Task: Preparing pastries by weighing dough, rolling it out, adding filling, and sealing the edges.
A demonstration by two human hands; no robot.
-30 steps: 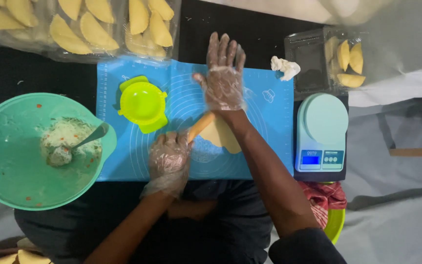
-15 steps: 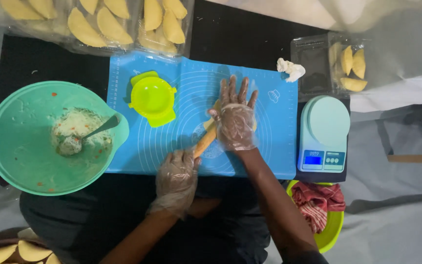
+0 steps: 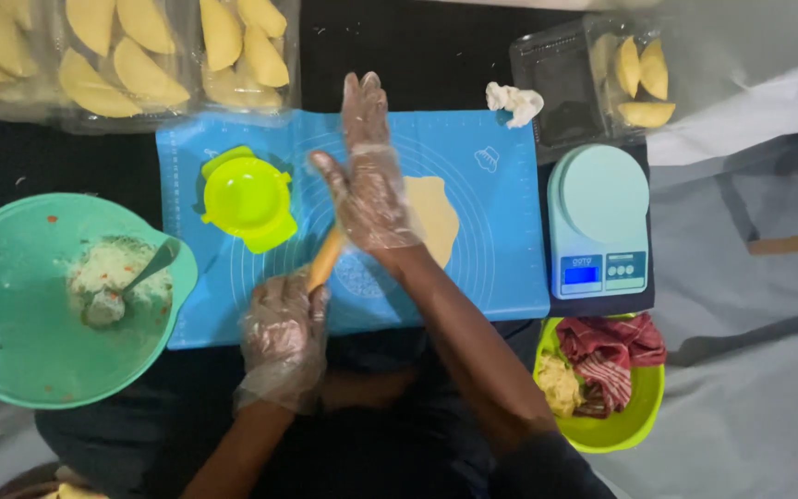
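The left hand (image 3: 284,333), in a clear plastic glove, is curled over the near end of a wooden rolling pin (image 3: 325,261). The right hand (image 3: 369,180), also gloved, lies spread flat on the pin above a pale flattened dough sheet (image 3: 434,220) on the blue silicone mat (image 3: 501,268). Clear plastic packages of yellow half-moon pastries (image 3: 122,65) line the far edge.

Soft, even light is falling from above; glare is showing on the trays (image 3: 122,65); hands are blurring slightly.
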